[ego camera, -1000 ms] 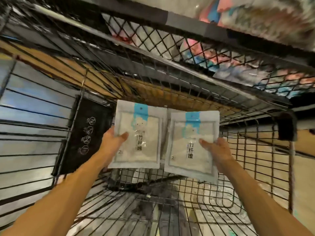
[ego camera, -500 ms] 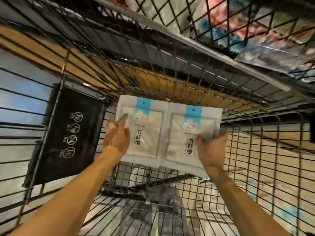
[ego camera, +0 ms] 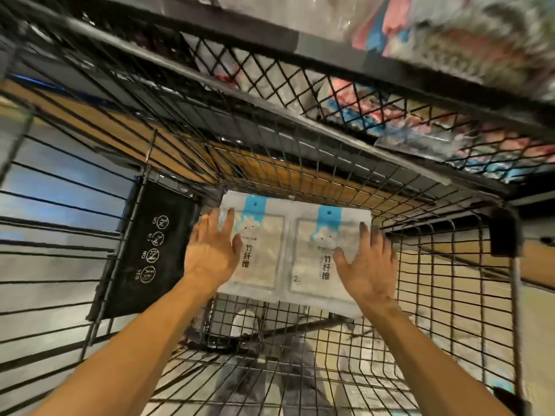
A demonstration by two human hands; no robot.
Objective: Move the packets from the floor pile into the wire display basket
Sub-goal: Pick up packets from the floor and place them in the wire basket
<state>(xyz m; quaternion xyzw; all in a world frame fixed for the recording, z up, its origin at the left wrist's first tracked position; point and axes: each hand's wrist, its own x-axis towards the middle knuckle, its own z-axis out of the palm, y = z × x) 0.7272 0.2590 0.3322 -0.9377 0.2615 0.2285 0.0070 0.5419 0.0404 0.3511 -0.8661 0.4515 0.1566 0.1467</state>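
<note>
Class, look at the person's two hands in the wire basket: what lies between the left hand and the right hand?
In the head view, between the left hand and the right hand lie the inner halves of two white packets, side by side against the basket's far wire wall.

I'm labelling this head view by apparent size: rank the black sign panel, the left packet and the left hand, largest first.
1. black sign panel
2. left packet, partly covered
3. left hand, nearer the camera, so only apparent size

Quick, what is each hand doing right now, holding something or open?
Left hand: open, straight fingers against the left packet.
Right hand: open, fingers spread flat on the right packet.
</note>
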